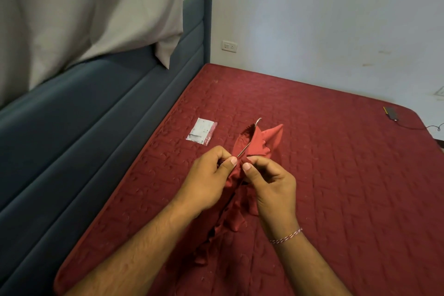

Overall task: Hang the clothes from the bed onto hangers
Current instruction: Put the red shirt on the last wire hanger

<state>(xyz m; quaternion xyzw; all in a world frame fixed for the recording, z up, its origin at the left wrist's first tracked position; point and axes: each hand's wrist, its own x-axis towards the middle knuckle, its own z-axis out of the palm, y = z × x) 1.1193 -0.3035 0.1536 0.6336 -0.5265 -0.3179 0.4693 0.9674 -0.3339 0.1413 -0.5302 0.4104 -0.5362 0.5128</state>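
shirt: my hands [236, 163] pinched the red shirt [258, 143] collar round the hanger [249, 138] hook
feel: looked light, floppy, grab at collar

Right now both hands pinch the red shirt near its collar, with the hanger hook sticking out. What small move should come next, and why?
Probably fasten the top button, or draw the two front edges together. The left hand and right hand each pinch an edge of the red shirt just below the collar, and the hanger hook already pokes out through the neck, so the hanger seems to be inside.
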